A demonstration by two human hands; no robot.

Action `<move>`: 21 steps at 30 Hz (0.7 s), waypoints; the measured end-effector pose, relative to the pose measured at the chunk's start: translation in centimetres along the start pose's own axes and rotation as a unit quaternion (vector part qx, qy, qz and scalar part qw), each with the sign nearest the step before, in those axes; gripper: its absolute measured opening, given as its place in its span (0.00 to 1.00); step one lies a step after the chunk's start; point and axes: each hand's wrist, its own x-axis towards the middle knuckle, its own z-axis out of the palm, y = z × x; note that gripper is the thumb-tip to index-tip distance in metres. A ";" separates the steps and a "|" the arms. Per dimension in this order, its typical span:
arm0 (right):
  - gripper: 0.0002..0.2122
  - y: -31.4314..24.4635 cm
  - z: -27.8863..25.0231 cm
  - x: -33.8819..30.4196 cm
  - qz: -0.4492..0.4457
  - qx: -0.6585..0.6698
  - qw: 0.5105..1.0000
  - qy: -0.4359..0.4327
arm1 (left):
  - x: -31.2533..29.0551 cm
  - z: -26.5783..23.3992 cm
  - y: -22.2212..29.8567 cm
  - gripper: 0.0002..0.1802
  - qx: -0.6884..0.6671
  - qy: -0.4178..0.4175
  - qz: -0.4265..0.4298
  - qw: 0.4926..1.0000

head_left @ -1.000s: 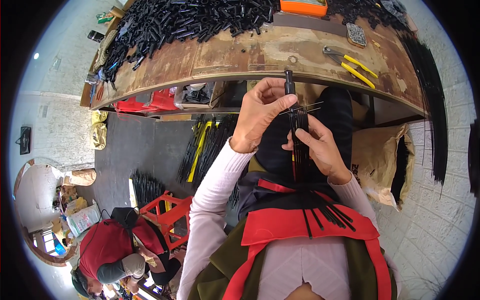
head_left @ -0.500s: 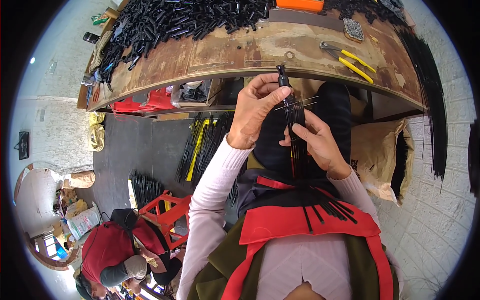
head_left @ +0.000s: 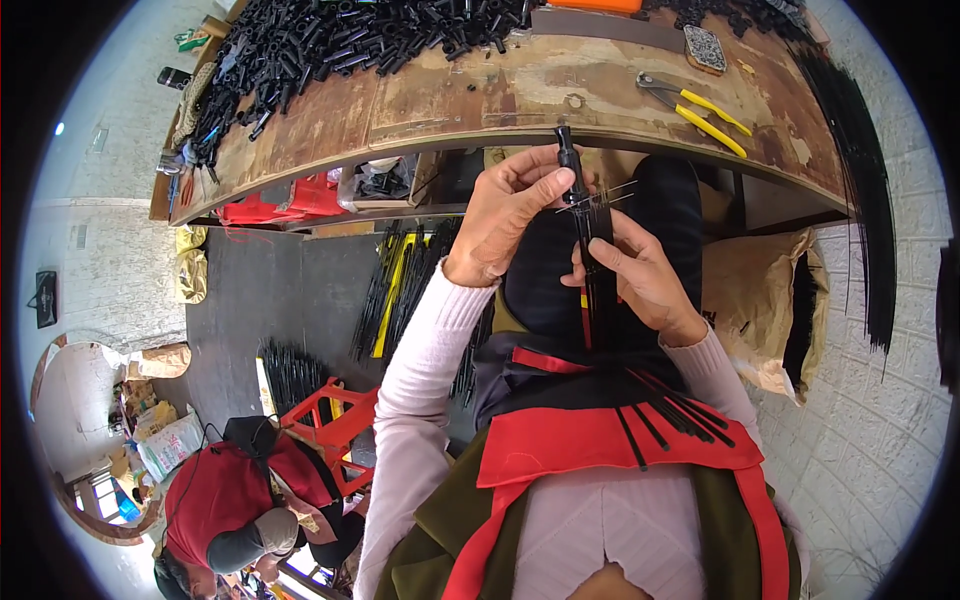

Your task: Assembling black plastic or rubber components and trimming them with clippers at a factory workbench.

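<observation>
Just past the near edge of the worktable [head_left: 450,105], thin black rods [head_left: 594,290] run across the lap, pinched lightly in the right hand [head_left: 650,282]. The left hand [head_left: 506,212] grips the black tube [head_left: 567,152] narrowly, thumb against fingers. From my remote post, I'd keep both holds steady — rods aligned, fine wires [head_left: 622,187] unbent. Compared with a second ago, the table sits higher in my view — and the tube's tip has shifted left.
</observation>
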 end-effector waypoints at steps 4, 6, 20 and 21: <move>0.16 -0.1 0.1 0.0 -0.001 -0.009 1.000 0.016 | -0.4 0.4 0.0 0.20 0.027 0.028 0.004 0.999; 0.16 -0.2 0.1 0.1 -0.002 -0.016 1.000 0.018 | -0.6 0.8 0.0 0.20 0.049 0.038 0.010 0.998; 0.16 0.0 0.4 0.4 0.000 -0.022 1.000 0.001 | -3.1 1.9 0.0 0.36 0.070 0.097 0.099 0.988; 0.16 0.0 0.5 0.4 -0.002 -0.021 1.000 0.002 | -3.0 1.5 0.0 0.37 0.047 0.076 0.093 0.992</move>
